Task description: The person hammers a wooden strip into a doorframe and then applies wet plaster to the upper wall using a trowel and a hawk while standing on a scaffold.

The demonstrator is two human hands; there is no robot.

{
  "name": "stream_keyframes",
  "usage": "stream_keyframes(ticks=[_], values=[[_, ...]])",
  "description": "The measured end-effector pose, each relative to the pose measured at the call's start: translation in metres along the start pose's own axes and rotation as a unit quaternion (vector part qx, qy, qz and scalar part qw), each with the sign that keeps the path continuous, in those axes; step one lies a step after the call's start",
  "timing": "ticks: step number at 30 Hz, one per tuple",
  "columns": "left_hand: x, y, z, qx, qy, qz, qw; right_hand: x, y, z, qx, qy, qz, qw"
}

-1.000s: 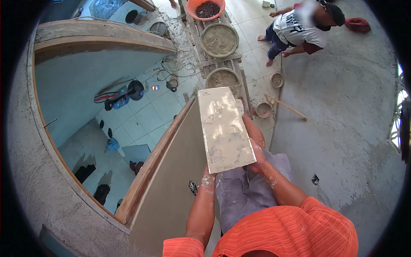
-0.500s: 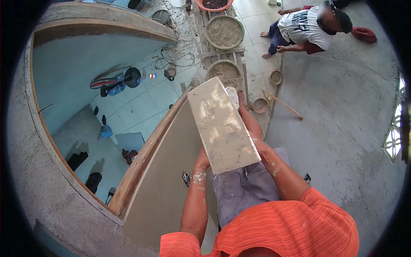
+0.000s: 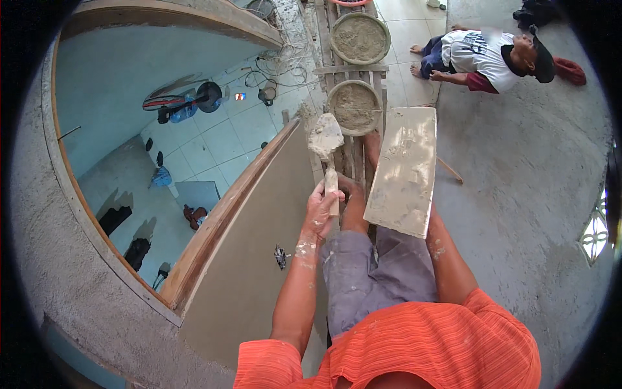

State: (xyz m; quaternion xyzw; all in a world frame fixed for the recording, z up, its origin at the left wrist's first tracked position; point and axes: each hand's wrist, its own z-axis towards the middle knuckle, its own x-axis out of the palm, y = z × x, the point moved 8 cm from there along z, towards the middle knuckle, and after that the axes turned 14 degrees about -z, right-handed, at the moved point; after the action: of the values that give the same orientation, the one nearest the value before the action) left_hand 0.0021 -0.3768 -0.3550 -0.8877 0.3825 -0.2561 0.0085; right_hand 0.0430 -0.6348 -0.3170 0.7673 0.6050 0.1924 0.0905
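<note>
Gripping a trowel (image 3: 326,135) in left hand (image 3: 319,206), with fingers wrapped round its pale handle and blade aimed away from the body, crusted with grey mortar. Held just outside the left edge of the plank stand (image 3: 351,69), level with its nearer end. Carrying a flat rectangular board (image 3: 403,172) over to the right, past the right edge of the stand, on right forearm's (image 3: 451,266) side. Cannot tell how fingers of right hand are set; hidden by board.

Judging trowel: probably light and stiff, likely slick where smeared; best held round mid-handle, clear of blade. Judging board: likely rigid, heavier and front-heavy if held near one end; wet shine suggesting a slippery face; best borne from beneath, near its middle.

Noting surfaces: rough, splashed wood on the stand, bearing a near tub (image 3: 355,133) and a far tub (image 3: 360,62), both round and mortar-filled. To left, smooth damp-looking wall (image 3: 249,253) below a wooden frame (image 3: 223,214), opening onto a tiled room with a fan (image 3: 208,97). To right, grey plaster (image 3: 512,194) with a pierced vent block (image 3: 594,238). Beyond, another person (image 3: 483,58) in white shirt and dark cap, barefoot on tiles.
</note>
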Motion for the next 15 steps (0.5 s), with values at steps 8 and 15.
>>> stream_keyframes(ticks=[8,15], values=[[0.046,-0.044,-0.017,0.047,-0.061,0.195,0.978,0.013,-0.01,-0.006,0.011,0.003,0.002,1.0],[0.059,-0.033,-0.01,-0.029,-0.02,0.322,0.946,0.033,-0.022,-0.009,0.026,-0.004,0.014,1.0]])
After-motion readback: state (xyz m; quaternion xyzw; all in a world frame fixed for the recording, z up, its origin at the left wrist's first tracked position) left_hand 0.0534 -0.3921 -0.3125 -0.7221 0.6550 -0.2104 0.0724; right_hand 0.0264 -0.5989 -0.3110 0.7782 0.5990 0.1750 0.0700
